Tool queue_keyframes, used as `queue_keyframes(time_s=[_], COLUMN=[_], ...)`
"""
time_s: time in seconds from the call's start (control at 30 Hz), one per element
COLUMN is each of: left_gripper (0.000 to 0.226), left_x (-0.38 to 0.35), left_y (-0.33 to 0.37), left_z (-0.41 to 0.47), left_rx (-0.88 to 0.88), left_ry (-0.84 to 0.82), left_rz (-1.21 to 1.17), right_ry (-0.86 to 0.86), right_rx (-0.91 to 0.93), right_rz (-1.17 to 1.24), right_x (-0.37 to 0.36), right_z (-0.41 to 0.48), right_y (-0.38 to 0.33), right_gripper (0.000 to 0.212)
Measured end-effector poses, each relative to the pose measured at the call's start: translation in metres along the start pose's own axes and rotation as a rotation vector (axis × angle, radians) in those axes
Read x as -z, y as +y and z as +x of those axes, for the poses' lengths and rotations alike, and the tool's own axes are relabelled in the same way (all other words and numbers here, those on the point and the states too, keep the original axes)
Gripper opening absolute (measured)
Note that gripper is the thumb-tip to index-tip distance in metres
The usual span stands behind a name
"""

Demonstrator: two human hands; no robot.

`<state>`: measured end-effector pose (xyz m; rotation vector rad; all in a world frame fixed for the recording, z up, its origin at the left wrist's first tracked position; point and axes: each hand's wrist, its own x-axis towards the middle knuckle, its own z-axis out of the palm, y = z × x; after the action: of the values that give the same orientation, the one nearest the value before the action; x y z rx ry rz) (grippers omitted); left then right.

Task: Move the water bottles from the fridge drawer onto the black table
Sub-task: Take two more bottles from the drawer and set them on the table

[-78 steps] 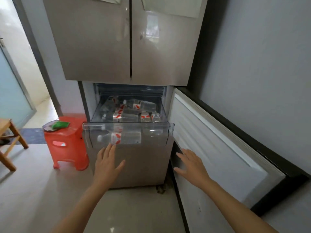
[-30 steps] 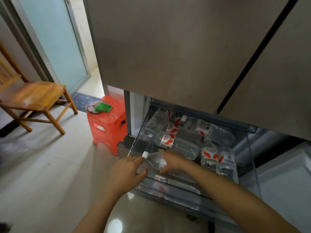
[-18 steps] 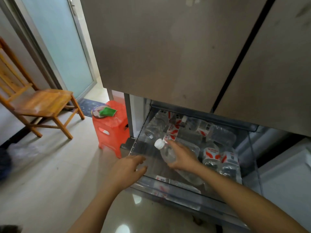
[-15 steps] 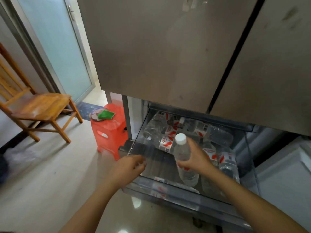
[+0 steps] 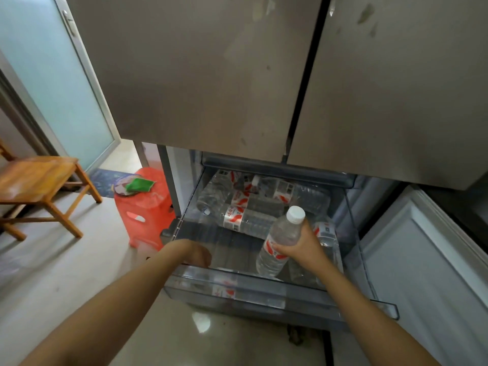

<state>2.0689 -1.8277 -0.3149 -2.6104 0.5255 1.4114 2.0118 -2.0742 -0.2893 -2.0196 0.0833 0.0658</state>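
Note:
The clear fridge drawer [image 5: 264,289] is pulled out below the closed upper doors. Several water bottles with red-and-white labels [image 5: 245,220] lie on their sides inside it. My right hand [image 5: 303,249] is shut on one water bottle [image 5: 280,244] with a white cap, held nearly upright above the drawer's right half. My left hand [image 5: 195,253] reaches down at the drawer's front left corner with its fingers curled downward and hidden from me; I see nothing in it. The black table is out of sight.
The fridge's lower door [image 5: 422,260] stands swung out on the right. A red plastic stool [image 5: 145,207] with a green item on it stands left of the fridge. A wooden chair [image 5: 37,183] and a frosted glass door [image 5: 52,75] are farther left.
My right hand has picked a bottle out of the drawer, turned it upright and raised it. My left hand has stayed at the drawer's front left corner, its fingers now curled down.

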Motion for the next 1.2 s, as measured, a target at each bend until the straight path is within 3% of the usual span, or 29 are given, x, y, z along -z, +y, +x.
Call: queue_keyframes(time_s=[0.27,0.37,0.53,0.77,1.03,1.1,1.2], left_gripper=[0.046,0.044,0.038,0.035,0.029,0.033,0.052], left_x=[-0.006,-0.003,0.001,0.043,0.059,0.042,0.01], left_y=[-0.004,0.001,0.003,0.013,0.024,0.021,0.023], left_z=[0.007,0.003,-0.009,-0.051,-0.107,-0.1,-0.083], left_rx=[0.108,0.132,0.022,-0.121,-0.194,-0.23,-0.261], left_ry=[-0.158,-0.125,-0.075,0.322,0.651,0.783,1.007], left_rz=[-0.017,0.015,0.086,0.156,0.042,-0.11,-0.53], right_ry=[0.011,0.03,0.053,0.04,0.039,0.038,0.042], right_rx=[-0.003,-0.025,-0.054,-0.058,-0.05,-0.052,-0.044], right_rz=[-0.032,-0.015,0.029,0.007,-0.008,-0.002,-0.003], right_x=[0.001,0.005,0.008,0.006,0.007,0.006,0.005], right_z=[-0.004,-0.004,-0.003,-0.005,-0.004,-0.004,-0.003], right_y=[0.006,0.009,0.011,0.009,0.011,0.01,0.011], right_gripper=[0.07,0.069,0.075,0.068,0.067,0.067,0.072])
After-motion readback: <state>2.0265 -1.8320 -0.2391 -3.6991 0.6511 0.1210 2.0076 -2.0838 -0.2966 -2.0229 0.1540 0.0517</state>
